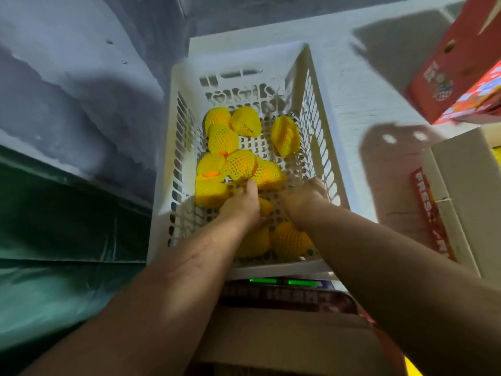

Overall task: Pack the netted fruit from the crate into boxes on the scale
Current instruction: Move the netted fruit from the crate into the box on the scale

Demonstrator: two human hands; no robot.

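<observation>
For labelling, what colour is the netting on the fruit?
Yellow foam netting, inside the white slatted plastic crate; head view.

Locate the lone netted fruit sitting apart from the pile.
In the head view, the lone netted fruit lies at the far right of the white crate, close to its right wall, apart from the main cluster to its left.

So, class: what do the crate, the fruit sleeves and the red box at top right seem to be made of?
Crate: probably matte white moulded plastic, with slotted walls. Sleeves: apparently yellow foam netting, open mesh. Red box: likely printed cardboard, flat folded panels.
</observation>
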